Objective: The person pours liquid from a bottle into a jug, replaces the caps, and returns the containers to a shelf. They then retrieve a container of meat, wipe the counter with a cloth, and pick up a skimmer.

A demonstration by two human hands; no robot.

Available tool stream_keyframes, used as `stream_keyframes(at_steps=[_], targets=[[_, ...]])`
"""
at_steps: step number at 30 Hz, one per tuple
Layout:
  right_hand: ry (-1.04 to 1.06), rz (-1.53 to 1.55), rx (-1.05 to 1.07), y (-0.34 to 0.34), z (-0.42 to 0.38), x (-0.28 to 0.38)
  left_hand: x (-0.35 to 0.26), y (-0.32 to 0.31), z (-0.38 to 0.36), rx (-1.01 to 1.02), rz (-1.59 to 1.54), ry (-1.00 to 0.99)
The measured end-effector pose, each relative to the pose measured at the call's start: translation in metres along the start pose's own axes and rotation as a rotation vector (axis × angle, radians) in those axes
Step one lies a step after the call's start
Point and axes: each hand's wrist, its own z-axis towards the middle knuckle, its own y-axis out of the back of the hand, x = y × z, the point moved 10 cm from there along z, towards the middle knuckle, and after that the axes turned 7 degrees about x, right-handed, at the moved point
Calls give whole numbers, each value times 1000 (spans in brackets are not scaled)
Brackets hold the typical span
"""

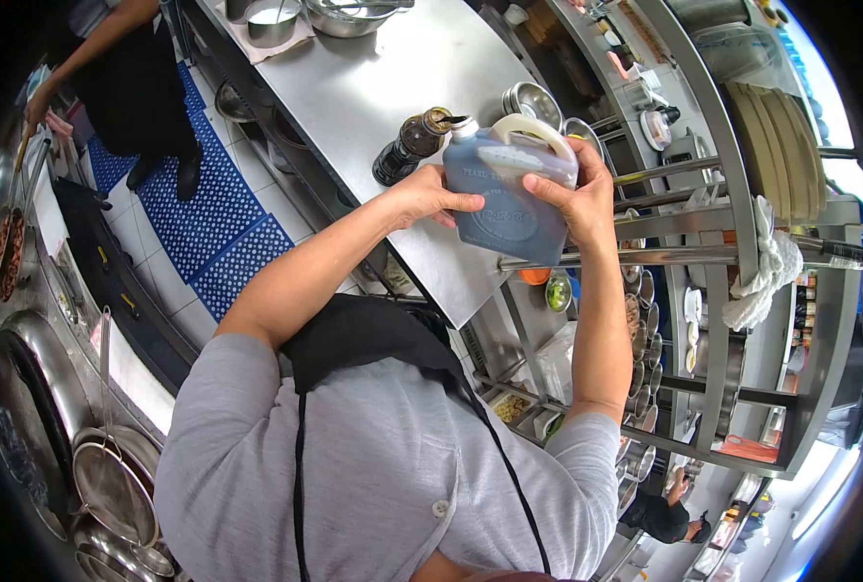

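A large translucent jug (pixel 504 199) of dark liquid is held up, tilted, over the steel table, with dark liquid at its mouth. My right hand (pixel 582 199) is closed round its handle side, thumb on the front. My left hand (pixel 430 199) supports the jug's lower left side, thumb against its face. Just left of the jug's mouth stands a glass bottle (pixel 414 145) with dark contents and a dark label, its opening close to the jug's spout.
The steel table (pixel 354 107) holds metal bowls (pixel 344 15) and a pot (pixel 271 24). A steel shelf rack (pixel 722 194) rises at right. Woks and strainers (pixel 111 485) lie lower left. A person (pixel 126 87) stands upper left, another person (pixel 664 514) lower right.
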Motion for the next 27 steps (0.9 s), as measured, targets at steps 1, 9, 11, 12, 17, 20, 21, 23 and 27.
stream_keyframes(at_steps=[1, 9, 11, 12, 17, 20, 21, 23, 27], targets=[[1, 0, 2, 0, 1, -1, 1, 0, 1, 1, -4, 1], [7, 10, 21, 1, 4, -3, 0, 0, 0, -6, -12, 7], [3, 14, 27, -1, 4, 0, -2, -1, -2, -16, -16, 6], [-4, 3, 27, -1, 3, 1, -2, -1, -1, -12, -17, 2], [-4, -21, 32, -1, 3, 4, -3, -2, 0, -5, -20, -19], [-8, -18, 37, -1, 4, 5, -1, -2, 2, 14, -23, -2], [-7, -13, 38, -1, 4, 5, 0, -2, 2, 8, -26, -4], [-5, -2, 42, -1, 5, 4, 0, -2, 2, -6, -33, -6], [-11, -19, 44, 0, 5, 5, 0, -2, 3, -12, -26, -8]])
